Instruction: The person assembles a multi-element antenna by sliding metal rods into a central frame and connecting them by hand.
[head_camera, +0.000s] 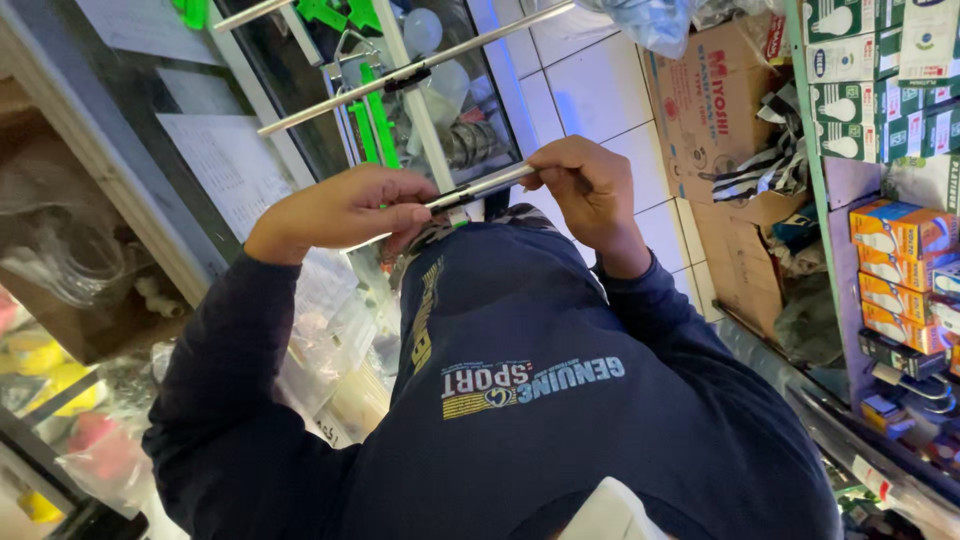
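Note:
My left hand (345, 210) and my right hand (590, 190) are raised in front of my chest, each pinching one end of a thin silver metal rod (480, 186) with a dark section near the left hand. The rod runs slightly uphill from left to right. Both arms are in dark navy sleeves, and my navy sweatshirt (520, 400) fills the lower middle of the view.
Beyond the hands stands a glass display counter (300, 130) with a longer silver rod (400, 75), green parts and light bulbs. Cardboard boxes (715, 110) sit on white floor tiles at right, beside shelves of small boxed goods (900, 260). Plastic bags lie at lower left.

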